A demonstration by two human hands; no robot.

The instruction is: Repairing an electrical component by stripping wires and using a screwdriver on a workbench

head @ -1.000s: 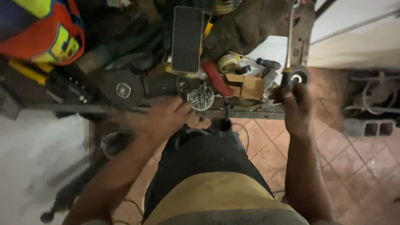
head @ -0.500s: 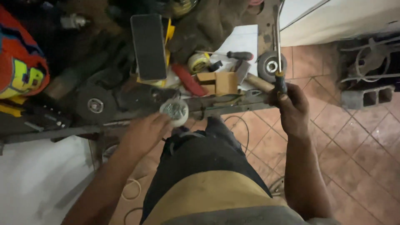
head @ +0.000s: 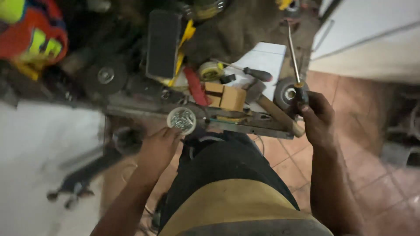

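Terracotta floor tiles cover the right and lower right of the view; a pale floor patch lies at left, much blurred. Above them runs a cluttered table, its metal front edge crossing the middle of the frame. A white panel lies on the table's right part. At upper left sits a red and yellow helmet, well apart from both hands. A dark rectangular block stands near the table's centre, with a grey disc to its left. Just right of centre rest a red flat tool, a small cardboard box and a wooden handle lying at a slant near the front edge.

Left hand: fingers closed around a small round container of shiny metal bits, held at the table's front edge. Whether the container touches the edge cannot be determined.

Right hand: fist wrapped about the dark grip of a long screwdriver, shaft pointing up and away over the table's right end. A small grey wheel sits just beside this hand. A second screwdriver with a black handle lies on the white panel.
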